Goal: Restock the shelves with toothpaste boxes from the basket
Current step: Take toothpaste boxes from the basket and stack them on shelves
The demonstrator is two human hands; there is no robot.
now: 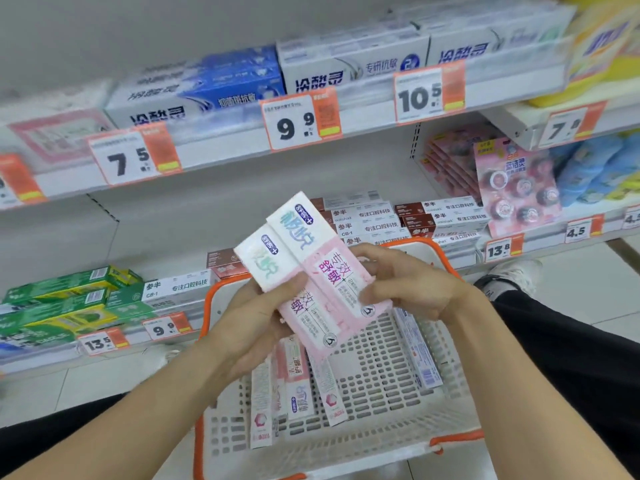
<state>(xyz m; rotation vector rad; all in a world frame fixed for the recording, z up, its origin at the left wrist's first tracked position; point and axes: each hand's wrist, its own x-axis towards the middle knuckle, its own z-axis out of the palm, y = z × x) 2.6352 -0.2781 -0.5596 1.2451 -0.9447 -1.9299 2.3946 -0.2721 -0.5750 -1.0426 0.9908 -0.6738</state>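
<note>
White shop shelves are filling the frame's top; mid-frame, the left hand and right hand are clamping two pink-and-white toothpaste boxes above the orange-rimmed white plastic basket. The overlapped boxes are risking sliding apart and dropping back.

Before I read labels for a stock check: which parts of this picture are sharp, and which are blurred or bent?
Head view: the pink toothpaste boxes in both hands are sharp; the upper shelf boxes blur; wide-angle bending bows the shelf edge; soft even light, no glare.

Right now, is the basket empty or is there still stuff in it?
Not empty. Several pink toothpaste boxes and a blue-and-white box lie on the bottom of the basket.
</note>
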